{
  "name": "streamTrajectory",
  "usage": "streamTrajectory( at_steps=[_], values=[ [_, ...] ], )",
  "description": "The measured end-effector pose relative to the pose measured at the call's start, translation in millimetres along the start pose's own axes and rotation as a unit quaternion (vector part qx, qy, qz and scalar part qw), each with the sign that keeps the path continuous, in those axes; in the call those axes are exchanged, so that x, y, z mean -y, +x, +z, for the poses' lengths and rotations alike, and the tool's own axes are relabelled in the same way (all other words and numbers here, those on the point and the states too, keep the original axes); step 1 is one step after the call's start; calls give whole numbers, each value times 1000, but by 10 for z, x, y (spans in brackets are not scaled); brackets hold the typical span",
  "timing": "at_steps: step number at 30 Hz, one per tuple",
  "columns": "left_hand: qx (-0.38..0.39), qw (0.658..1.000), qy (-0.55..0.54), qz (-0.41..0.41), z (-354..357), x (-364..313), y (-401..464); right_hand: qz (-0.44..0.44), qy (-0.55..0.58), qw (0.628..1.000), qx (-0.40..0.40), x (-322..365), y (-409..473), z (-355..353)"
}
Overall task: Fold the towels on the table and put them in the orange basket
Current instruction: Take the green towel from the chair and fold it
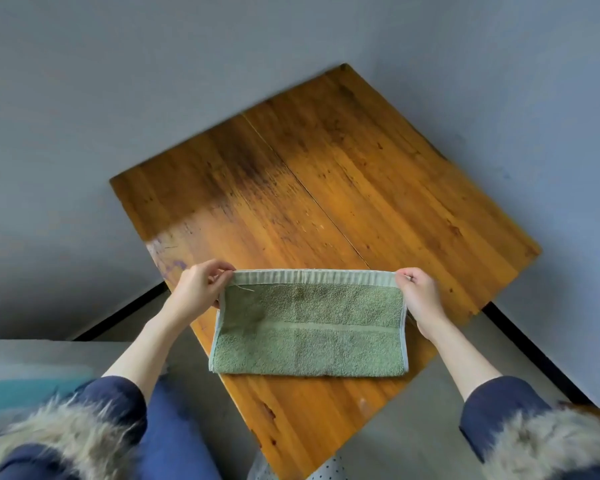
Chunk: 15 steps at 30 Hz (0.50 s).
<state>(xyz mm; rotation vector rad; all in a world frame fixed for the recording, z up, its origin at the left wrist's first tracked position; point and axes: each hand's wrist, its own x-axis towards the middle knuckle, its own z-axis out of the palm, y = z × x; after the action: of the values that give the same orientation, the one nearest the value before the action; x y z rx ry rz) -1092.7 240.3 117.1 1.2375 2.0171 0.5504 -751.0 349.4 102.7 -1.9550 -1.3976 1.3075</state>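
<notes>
A green towel (309,327), folded over into a wide rectangle, lies on the near part of the wooden table (326,185). Its pale hemmed edge runs along the far side and its folded edge lies nearest me. My left hand (198,287) pinches the far left corner of the towel. My right hand (418,294) pinches the far right corner. The hem is stretched straight between both hands. No orange basket is in view.
The table stands cornerwise to me against grey walls, its far half showing bare wood with dark stains. A grey and teal surface (32,375) sits low at the left. Dark floor trim (534,355) runs past the table's right edge.
</notes>
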Motion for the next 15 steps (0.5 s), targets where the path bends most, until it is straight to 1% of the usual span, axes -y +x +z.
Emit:
streamTrajectory(
  at_steps=[2,6,8,12,13,15],
  values=[
    [4,1000,0,-12,64,50,58,4,1,1000,0,-55,74,45],
    [-23,999,6,-46,149,165,191,-1,-33,999,-3,-133,190,117],
    [-26,996,-4,-83,192,220,248,1,-47,999,-8,-167,236,144],
    [-63,977,-94,-181,324,293,181,25,-18,999,-19,-254,216,186],
    [-77,973,-104,-192,374,297,107,31,-11,999,-26,-290,177,189],
    [-84,972,-83,-201,474,311,-78,46,-10,998,-37,-383,75,183]
  ],
)
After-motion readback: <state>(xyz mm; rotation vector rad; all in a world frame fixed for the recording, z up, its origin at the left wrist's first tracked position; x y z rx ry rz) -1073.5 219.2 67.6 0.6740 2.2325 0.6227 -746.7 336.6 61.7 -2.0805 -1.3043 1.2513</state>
